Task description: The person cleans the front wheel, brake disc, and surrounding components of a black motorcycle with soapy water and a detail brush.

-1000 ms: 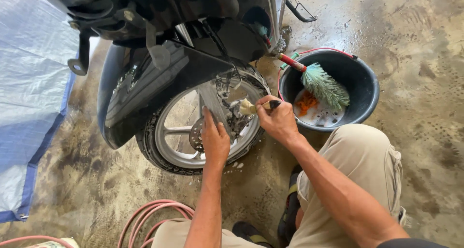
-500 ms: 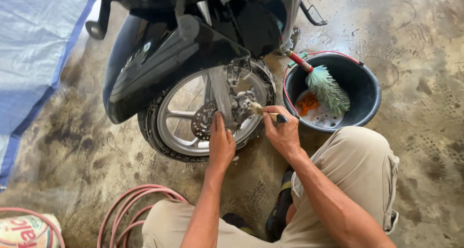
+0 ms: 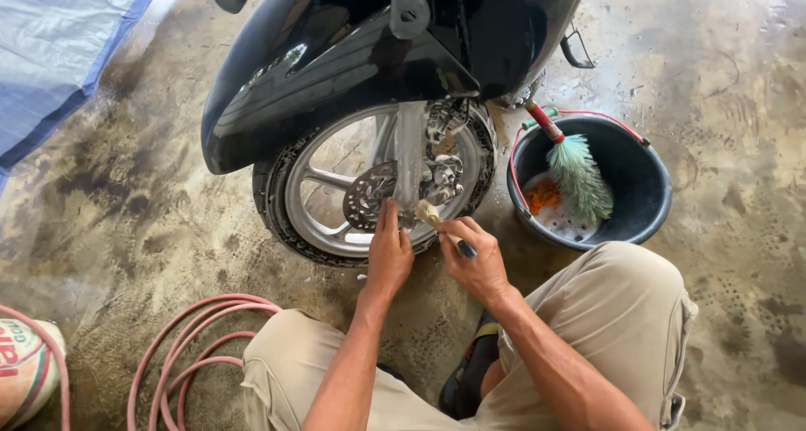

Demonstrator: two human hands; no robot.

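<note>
I crouch before a black motorcycle's front wheel (image 3: 319, 204), which has silver spokes and a brake disc (image 3: 369, 196). My left hand (image 3: 390, 255) rests flat on the lower rim beside the fork leg (image 3: 410, 154). My right hand (image 3: 474, 259) grips a small paintbrush (image 3: 437, 221) with a dark handle, its pale bristles touching the hub by the fork's foot. The black front fender (image 3: 294, 87) overhangs the tyre.
A black bucket (image 3: 651, 188) with a red rim stands right of the wheel, holding soapy water, a green-bristled brush (image 3: 579, 175) and an orange sponge. A pink hose (image 3: 180, 355) coils lower left beside a sack (image 3: 25, 364). A blue tarp (image 3: 59, 53) lies upper left on wet concrete.
The view has shifted so the wheel sits more central. My left hand slid down along the rim, and my right hand brought the brush lower toward the hub.
</note>
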